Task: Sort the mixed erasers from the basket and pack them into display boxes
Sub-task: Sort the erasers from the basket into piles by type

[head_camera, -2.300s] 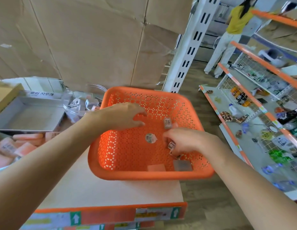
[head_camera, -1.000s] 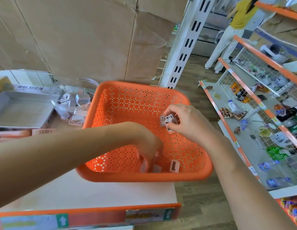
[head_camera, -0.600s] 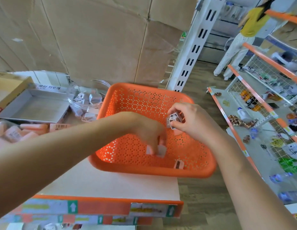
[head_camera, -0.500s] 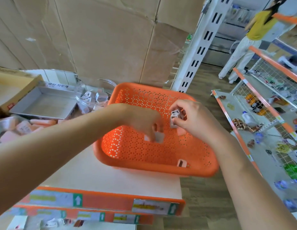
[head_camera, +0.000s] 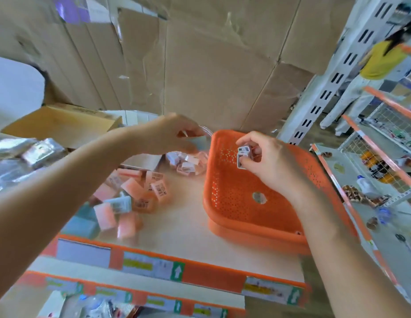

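The orange perforated basket [head_camera: 225,216] sits on the right of the shelf top, with a round sticker-faced eraser [head_camera: 259,198] on its floor. Over its far end my right hand [head_camera: 275,164] pinches a small stack of white erasers [head_camera: 243,157]. My left hand [head_camera: 167,134] hovers with curled fingers above a clear bowl [head_camera: 190,165] of small white erasers, a pale sliver of an eraser showing under its fingertips. Pink and blue wrapped erasers [head_camera: 135,193] lie piled left of the basket. A grey display box [head_camera: 144,160] is mostly hidden behind my left forearm.
An open cardboard box [head_camera: 62,127] and foil-wrapped packs [head_camera: 39,152] sit at the far left. Cardboard sheets form the back wall. A white slotted upright [head_camera: 314,106] stands behind the basket. Wire shelves [head_camera: 383,161] and a person in yellow [head_camera: 372,65] are on the right.
My left hand lifted an eraser out of the basket and swung left over the clear bowl. My right hand stayed over the basket with its erasers. The view turned left.
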Action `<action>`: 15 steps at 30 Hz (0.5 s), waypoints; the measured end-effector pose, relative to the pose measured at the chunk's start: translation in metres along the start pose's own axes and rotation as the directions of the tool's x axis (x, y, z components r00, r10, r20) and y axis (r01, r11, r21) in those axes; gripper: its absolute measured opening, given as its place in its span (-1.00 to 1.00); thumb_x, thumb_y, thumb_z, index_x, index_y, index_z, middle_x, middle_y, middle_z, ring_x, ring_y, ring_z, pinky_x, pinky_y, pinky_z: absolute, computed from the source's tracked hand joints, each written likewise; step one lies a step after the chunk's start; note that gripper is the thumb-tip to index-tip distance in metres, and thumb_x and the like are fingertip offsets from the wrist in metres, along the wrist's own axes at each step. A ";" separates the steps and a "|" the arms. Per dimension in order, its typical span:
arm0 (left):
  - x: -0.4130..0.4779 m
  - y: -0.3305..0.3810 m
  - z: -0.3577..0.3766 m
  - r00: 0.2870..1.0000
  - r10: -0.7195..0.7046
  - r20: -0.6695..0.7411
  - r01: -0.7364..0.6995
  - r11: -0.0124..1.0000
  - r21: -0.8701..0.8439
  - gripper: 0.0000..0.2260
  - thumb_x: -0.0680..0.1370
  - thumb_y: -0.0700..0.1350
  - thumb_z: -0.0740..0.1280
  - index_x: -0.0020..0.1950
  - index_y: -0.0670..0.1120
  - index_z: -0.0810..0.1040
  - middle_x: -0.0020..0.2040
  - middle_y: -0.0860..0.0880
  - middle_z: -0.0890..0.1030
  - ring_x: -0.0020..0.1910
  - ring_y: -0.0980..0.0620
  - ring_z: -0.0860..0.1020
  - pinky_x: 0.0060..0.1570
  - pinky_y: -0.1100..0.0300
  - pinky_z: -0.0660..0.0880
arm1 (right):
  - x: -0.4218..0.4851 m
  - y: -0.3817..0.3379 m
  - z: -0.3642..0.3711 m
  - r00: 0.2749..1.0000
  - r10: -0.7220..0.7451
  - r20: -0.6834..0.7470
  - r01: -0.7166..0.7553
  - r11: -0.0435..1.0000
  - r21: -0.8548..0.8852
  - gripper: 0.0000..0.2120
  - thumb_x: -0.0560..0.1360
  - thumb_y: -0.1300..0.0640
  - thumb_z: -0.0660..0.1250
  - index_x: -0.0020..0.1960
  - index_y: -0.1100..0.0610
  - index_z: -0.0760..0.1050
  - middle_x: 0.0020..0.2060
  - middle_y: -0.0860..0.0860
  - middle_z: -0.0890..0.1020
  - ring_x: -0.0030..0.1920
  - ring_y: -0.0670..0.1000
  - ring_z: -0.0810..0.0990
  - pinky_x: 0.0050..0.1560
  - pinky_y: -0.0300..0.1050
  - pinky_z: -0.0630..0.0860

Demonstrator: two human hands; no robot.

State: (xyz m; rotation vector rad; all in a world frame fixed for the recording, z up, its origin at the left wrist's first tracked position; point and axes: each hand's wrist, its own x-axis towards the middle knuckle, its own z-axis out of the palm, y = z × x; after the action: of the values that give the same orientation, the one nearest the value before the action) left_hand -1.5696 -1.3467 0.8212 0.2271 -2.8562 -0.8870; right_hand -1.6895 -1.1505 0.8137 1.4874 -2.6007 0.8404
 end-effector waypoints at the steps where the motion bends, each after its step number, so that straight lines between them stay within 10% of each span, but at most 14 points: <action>1: -0.004 -0.011 -0.006 1.000 -0.004 -0.013 0.004 1.000 0.014 -0.79 0.46 -0.20 0.41 0.09 -0.13 0.59 -0.08 -0.03 0.60 -0.15 0.04 0.52 -0.17 0.34 0.40 | 0.005 -0.007 0.007 0.999 0.008 -0.040 -0.007 1.000 0.025 -0.78 0.42 0.23 0.38 0.04 0.05 0.54 -0.13 -0.07 0.59 -0.16 -0.06 0.54 -0.15 -0.30 0.38; 15: -0.039 -0.101 -0.054 0.976 0.027 0.215 -0.072 0.977 0.202 -0.69 0.49 -0.10 0.38 0.23 -0.06 0.52 0.10 0.01 0.56 -0.04 0.12 0.46 -0.21 0.54 0.33 | 0.091 -0.075 0.081 0.961 0.273 -0.029 -0.275 0.960 -0.055 -0.75 0.45 0.18 0.38 0.12 0.14 0.54 0.05 0.06 0.60 -0.03 0.02 0.53 -0.05 -0.16 0.38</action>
State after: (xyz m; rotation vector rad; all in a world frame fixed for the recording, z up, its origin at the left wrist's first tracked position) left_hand -1.5114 -1.4516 0.8039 0.0870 -3.1395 -0.6348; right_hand -1.6596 -1.2900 0.8025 1.1127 -2.8310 0.7847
